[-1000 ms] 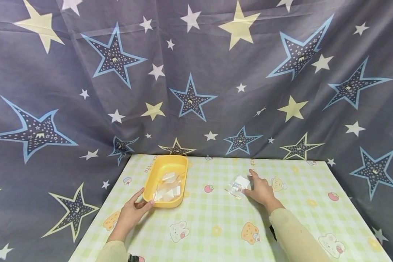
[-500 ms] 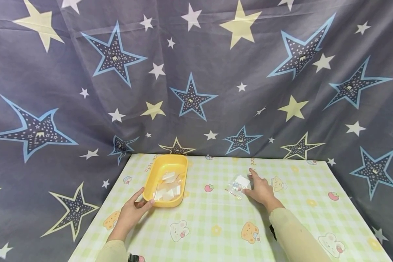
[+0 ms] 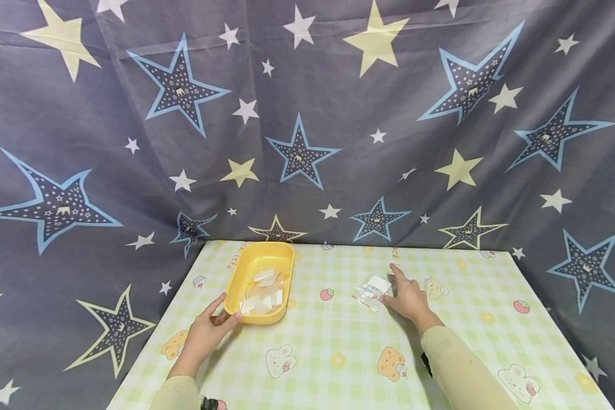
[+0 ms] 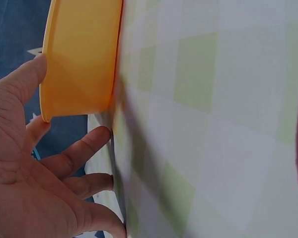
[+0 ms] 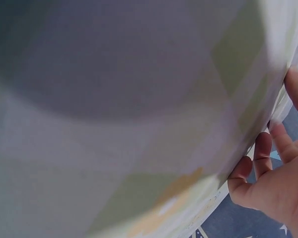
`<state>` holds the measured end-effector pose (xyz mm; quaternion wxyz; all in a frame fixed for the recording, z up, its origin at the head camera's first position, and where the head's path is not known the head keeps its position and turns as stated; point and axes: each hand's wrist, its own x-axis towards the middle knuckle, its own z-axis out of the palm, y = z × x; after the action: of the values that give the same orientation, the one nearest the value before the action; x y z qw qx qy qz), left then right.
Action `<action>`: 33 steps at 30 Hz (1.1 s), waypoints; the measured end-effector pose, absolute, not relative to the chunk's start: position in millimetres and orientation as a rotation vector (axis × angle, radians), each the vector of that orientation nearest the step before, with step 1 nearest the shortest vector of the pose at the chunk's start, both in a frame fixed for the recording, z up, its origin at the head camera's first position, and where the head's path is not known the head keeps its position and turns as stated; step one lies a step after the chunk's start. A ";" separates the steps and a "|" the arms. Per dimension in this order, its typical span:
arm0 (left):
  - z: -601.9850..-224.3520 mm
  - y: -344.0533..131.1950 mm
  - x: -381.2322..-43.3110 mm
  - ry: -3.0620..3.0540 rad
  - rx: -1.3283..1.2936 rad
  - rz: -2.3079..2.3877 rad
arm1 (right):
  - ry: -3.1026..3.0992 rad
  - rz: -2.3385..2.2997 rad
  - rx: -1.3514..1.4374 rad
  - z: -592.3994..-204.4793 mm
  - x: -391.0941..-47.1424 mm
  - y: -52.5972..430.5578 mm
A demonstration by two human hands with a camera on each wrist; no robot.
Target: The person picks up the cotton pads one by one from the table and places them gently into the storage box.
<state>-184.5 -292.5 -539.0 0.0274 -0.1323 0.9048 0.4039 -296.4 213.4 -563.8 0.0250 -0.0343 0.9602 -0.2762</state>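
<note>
In the head view, my left hand (image 3: 205, 336) rests at the near left corner of a yellow plastic tray (image 3: 261, 320). Its thumb and index finger touch the rim there, and the left wrist view shows the other fingers spread down toward the tabletop. Inside the tray lie several small clear packets with white pieces (image 3: 258, 300). My right hand (image 3: 409, 297) lies at the right edge of a small clear plastic bag (image 3: 373, 291) on the table. The bag holds a white card and small items too tiny to name. In the right wrist view, these fingertips rest on the tablecloth; the bag is out of sight.
A green-and-white checked tablecloth (image 3: 333, 324) with cartoon prints covers the table. Behind and beside the table hangs a dark curtain (image 3: 307, 85) patterned with stars. The tray stands near the table's left side, toward the back edge.
</note>
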 end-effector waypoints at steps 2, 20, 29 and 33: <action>-537.9 -291.6 -183.8 2.791 -0.409 1.250 | 2.973 -0.858 -0.105 -565.1 -297.1 213.6; -540.4 -293.0 -184.1 2.795 -0.394 1.254 | 2.977 -0.878 -0.098 -563.8 -296.3 210.6; -539.2 -292.6 -184.3 2.787 -0.393 1.253 | 2.970 -0.896 -0.101 -569.0 -299.2 211.8; -539.3 -292.6 -184.1 2.786 -0.398 1.252 | 2.978 -0.911 -0.098 -570.5 -297.9 211.1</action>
<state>-184.1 -292.6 -539.3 0.0307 -0.1291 0.9040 0.4064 -297.9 211.1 -570.5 0.0130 -0.0315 0.9557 -0.2923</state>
